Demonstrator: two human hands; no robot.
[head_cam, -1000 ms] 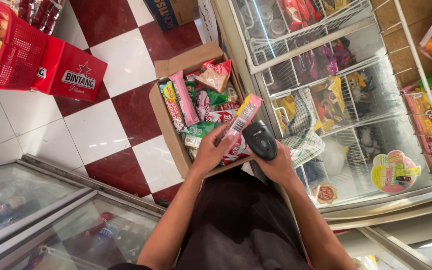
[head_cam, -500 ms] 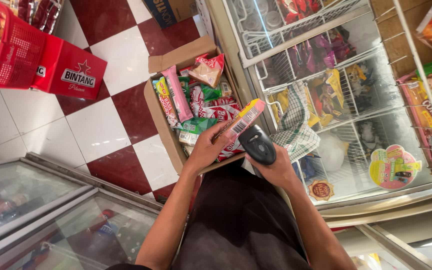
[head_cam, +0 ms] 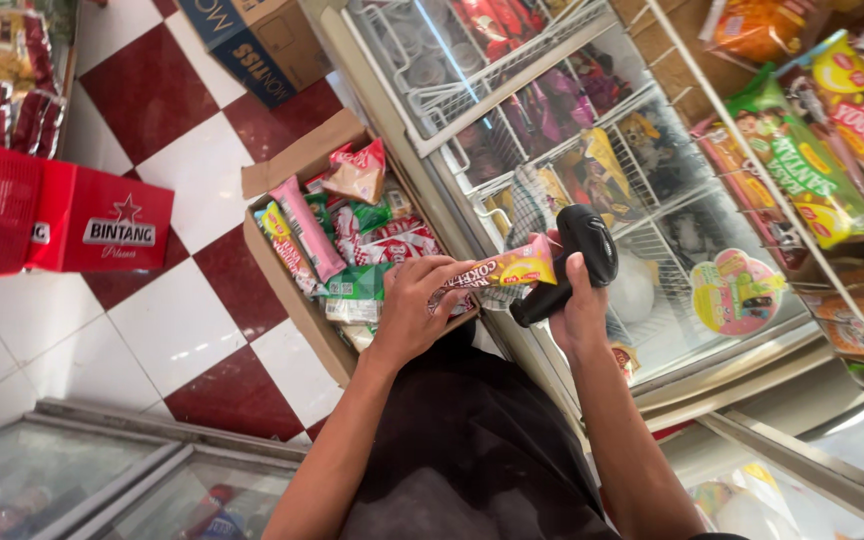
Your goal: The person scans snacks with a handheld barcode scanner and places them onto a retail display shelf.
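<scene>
The person is wearing a plain black garment that is covering the torso and lap. Both forearms are showing bare down to the left hand [head_cam: 414, 312] and right hand [head_cam: 577, 312], which are wearing no gloves, rings or watch.

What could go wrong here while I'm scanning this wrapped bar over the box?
The left hand pinches the yellow-pink wrapped bar only at one end, so it may slip into the crowded cardboard box and get mixed with other packets. The right hand holds the black scanner close to the freezer's glass lid; it could knock against it, and glare might spoil the scan.
</scene>
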